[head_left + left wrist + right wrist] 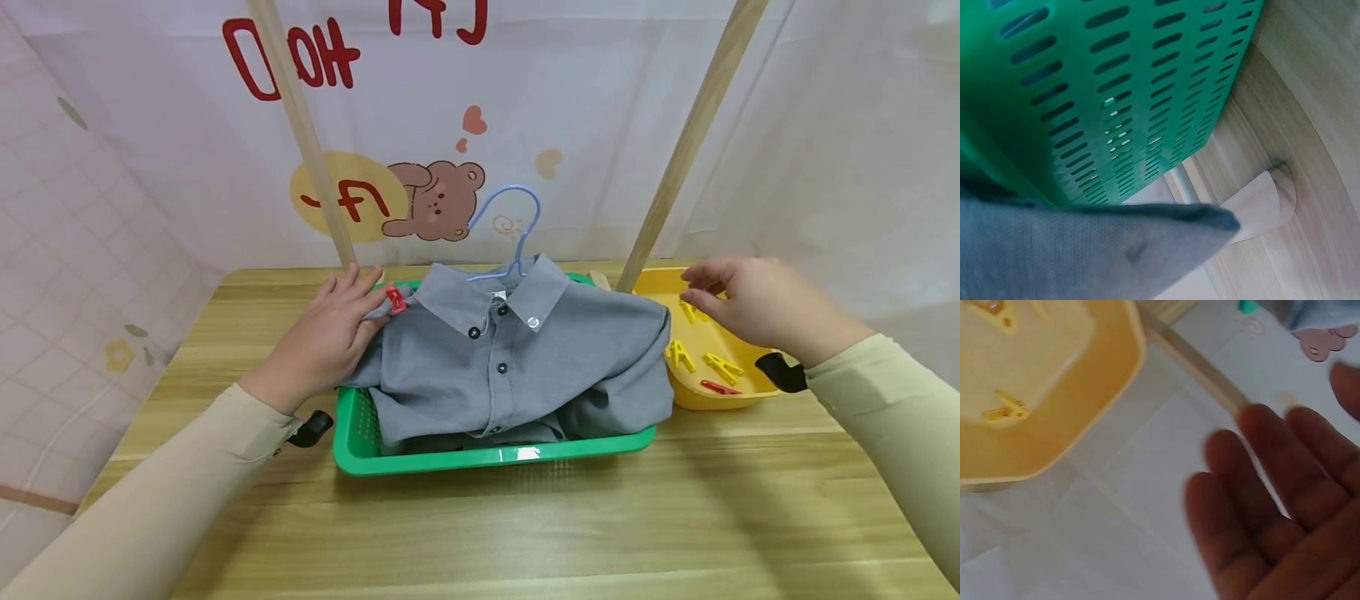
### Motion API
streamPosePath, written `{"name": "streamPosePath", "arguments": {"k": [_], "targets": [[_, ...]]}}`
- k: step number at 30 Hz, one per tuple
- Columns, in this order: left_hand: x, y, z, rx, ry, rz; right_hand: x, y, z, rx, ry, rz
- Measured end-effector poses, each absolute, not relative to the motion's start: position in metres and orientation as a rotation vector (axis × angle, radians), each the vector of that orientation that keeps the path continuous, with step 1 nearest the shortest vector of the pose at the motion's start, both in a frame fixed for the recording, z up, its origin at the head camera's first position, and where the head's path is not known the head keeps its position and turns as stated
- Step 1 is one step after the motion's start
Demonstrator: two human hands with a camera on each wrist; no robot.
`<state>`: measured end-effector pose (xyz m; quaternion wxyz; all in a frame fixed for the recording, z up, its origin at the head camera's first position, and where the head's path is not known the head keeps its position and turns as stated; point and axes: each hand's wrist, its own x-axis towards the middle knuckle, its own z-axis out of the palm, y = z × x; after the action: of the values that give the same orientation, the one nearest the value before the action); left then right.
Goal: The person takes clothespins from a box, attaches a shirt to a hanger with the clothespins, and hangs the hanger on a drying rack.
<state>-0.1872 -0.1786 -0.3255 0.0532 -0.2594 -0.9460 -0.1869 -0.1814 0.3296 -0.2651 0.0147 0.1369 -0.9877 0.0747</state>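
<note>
A grey button-up shirt [450, 383] lies over a green basket [465, 461], its collar around a blue hanger [516, 187] whose hook stands up. At the shirt's left shoulder in the head view, a red clothespin [395, 298] clips the cloth. My left hand [326, 337] holds that shoulder, grey cloth showing between index finger and thumb. Over the yellow basin [712, 402] hovers my right hand [757, 300], fingers loosely bent and nothing in them. Yellow clothespins [681, 356] and a red one [720, 387] lie in the basin.
Two wooden poles [690, 133] rise behind the basket, one on either side of the hanger. A white cloth backdrop [592, 108] with a printed bear closes off the back. Wooden tabletop [480, 533] extends in front.
</note>
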Motion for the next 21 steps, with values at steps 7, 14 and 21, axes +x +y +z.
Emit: {"name": "streamPosePath", "arguments": {"k": [7,14,21], "targets": [[-0.187,-0.178,-0.326,-0.784,-2.874,-0.582,-0.186,0.355,-0.299,0.564,-3.321,-0.008],[-0.188,-0.178,-0.326,-0.783,-2.876,-0.579,-0.185,0.372,-0.326,0.647,-3.396,-0.098],[-0.187,-0.179,-0.325,-0.783,-2.879,-0.579,-0.184,0.375,-0.342,0.595,-3.445,0.005]]}}
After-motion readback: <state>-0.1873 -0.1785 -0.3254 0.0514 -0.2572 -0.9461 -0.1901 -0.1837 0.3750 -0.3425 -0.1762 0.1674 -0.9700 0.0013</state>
